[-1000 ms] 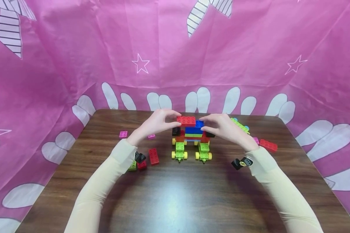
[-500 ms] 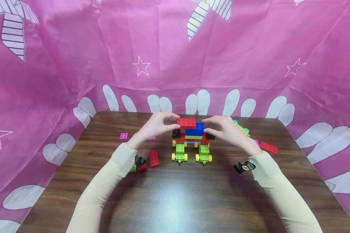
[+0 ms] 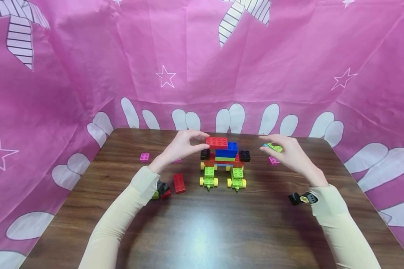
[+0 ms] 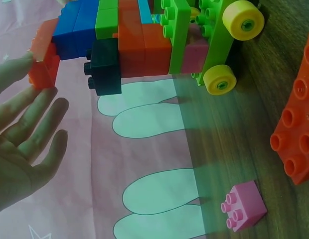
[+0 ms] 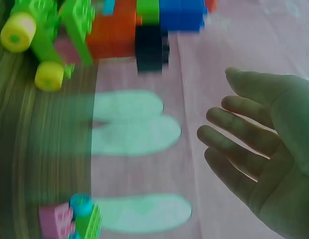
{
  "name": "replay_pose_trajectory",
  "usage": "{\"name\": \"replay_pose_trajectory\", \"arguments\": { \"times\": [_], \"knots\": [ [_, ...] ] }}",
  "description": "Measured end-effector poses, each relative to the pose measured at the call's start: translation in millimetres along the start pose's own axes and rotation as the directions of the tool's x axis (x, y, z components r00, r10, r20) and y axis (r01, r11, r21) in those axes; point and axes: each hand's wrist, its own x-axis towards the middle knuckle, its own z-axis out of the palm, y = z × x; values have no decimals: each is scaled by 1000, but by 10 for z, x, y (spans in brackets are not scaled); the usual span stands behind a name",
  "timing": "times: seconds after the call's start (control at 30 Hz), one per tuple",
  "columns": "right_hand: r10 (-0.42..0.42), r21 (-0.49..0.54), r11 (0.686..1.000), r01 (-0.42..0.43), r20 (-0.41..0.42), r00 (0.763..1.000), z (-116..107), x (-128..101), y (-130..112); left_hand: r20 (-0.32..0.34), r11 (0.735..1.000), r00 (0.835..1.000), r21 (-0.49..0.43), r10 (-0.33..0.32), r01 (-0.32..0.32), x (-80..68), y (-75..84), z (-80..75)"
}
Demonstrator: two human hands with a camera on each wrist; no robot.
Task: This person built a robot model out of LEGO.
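Note:
A wheeled model of stacked building bricks stands mid-table, with lime-green wheel bases [image 3: 237, 178] and yellow wheels below, blue bricks [image 3: 226, 152] above. A red brick [image 3: 217, 142] sits on top, overhanging the blue ones on the left. My left hand [image 3: 185, 144] pinches that red brick by its left end between thumb and fingers, as the left wrist view also shows. Black bricks [image 3: 244, 155] stick out at both sides of the model. Apart from the model, to its right, my right hand [image 5: 259, 134] is held in the air with fingers spread and holds nothing.
Left of the model lie a red brick [image 3: 179, 183], a pink brick [image 3: 144, 157] and, partly behind the left wrist, red and green bricks. Another pink brick [image 3: 274, 160] and a green piece [image 3: 276, 148] with blue parts lie behind the right hand. A pink cloth [image 3: 202, 56] surrounds the table.
My right hand has left the model's right side and moved right, uncovering the black brick there. The left hand keeps its hold on the red brick.

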Motion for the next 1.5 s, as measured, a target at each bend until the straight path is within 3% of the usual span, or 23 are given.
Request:
{"name": "replay_pose_trajectory", "arguments": {
  "times": [0.3, 0.73, 0.9, 1.13, 1.5],
  "knots": [
    [164, -26, 986, -165, -42, 986, -230, -311, 478, 6, 1000, 1000, -23, -16, 17, -3, -23, 5],
    [376, -76, 925, -372, 44, 926, -438, -797, 1124, 14, 998, 999, -54, -31, 32, -4, -27, -8],
    [409, -105, 911, -399, 100, 907, -402, -915, 1270, 15, 998, 999, -54, -33, 34, 3, -30, -5],
    [401, -115, 914, -388, 132, 906, -300, -1020, 1422, 12, 999, 1000, -39, -17, 17, 6, -23, -7],
    [445, -110, 895, -432, 186, 876, -160, -1101, 1560, 17, 999, 1000, -54, -9, 10, -3, -40, -6]
  ]
}}
